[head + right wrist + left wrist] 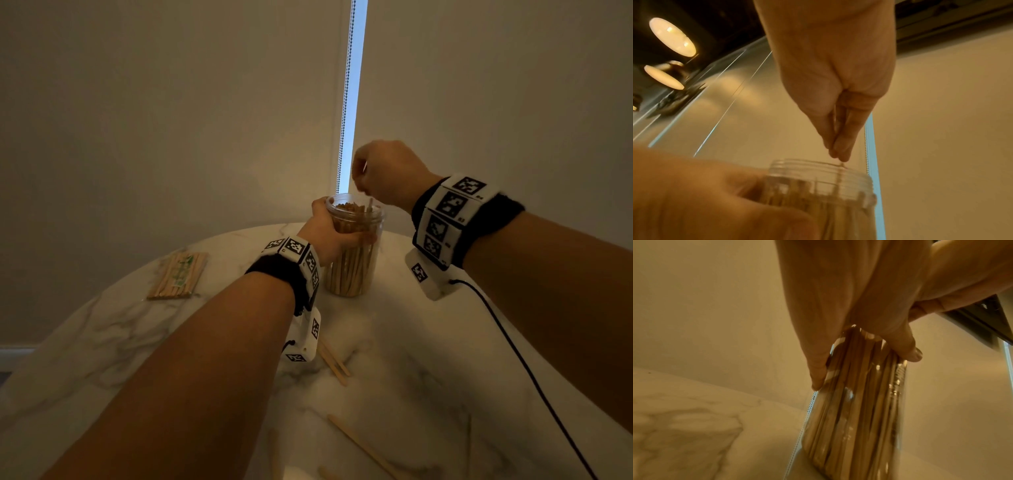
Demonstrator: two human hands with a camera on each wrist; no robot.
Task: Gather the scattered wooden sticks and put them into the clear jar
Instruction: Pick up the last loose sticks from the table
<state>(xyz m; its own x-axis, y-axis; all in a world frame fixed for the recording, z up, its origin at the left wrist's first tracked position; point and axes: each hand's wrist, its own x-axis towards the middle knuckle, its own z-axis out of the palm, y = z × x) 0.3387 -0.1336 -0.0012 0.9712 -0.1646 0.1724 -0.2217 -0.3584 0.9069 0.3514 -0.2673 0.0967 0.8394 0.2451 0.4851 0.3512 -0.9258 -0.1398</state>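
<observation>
I see a round white marble table [394, 329] carrying a clear jar [352, 270] packed with sticks. Left of the jar lies a wrapped stick packet [178, 275]; nearer me than the jar, loose wooden sticks [334, 361] lie scattered

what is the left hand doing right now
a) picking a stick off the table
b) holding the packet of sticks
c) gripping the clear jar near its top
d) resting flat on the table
c, the left hand wraps its fingers round the clear jar just below the rim, steadying it on the marble table.
</observation>
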